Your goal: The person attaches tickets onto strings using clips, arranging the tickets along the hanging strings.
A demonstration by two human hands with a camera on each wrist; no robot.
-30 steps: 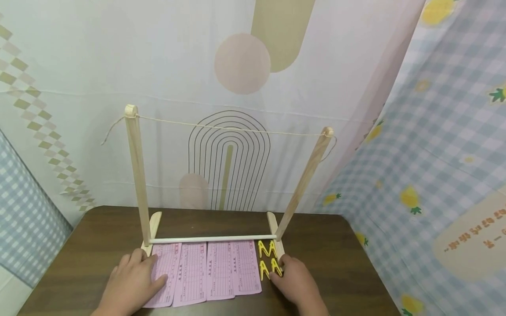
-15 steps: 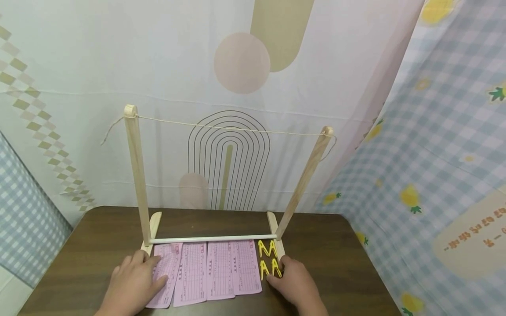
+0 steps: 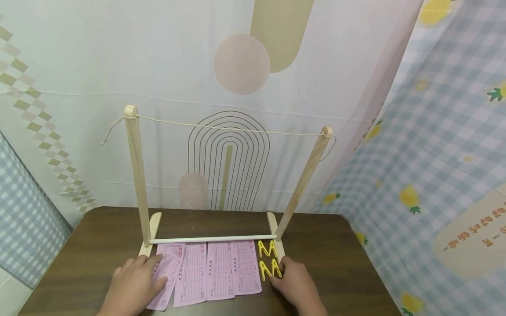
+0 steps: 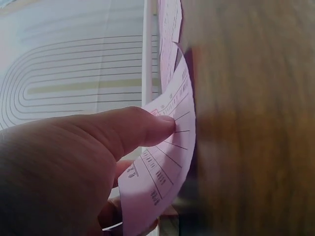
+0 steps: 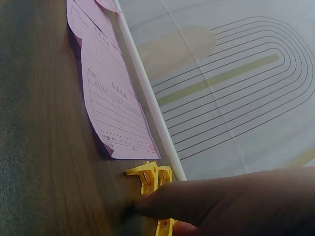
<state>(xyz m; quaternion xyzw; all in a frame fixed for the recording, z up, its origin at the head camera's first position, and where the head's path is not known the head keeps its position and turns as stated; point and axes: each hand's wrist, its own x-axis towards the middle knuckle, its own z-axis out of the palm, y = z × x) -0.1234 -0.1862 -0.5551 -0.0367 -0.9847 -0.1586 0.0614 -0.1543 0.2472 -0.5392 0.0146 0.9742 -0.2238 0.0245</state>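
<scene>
My left hand is on the leftmost pink printed slip, which is turned slightly askew. In the left wrist view, the thumb lies on the face of this slip and the fingers are behind it, pinching it so the sheet bows upward. More pink slips lie overlapping in a row to its right. My right hand rests beside several yellow clothespins, its fingertips at the right foot of the wooden stand. In the right wrist view its straight thumb overlaps the yellow clothespins.
A wooden stand with two uprights rises behind the slips. A thin string is tied between their tops, and a white rod joins them low down. The brown table meets a patterned cloth backdrop.
The leftmost slip has shifted a little to the right and tilted under my left hand. My right hand has barely moved.
</scene>
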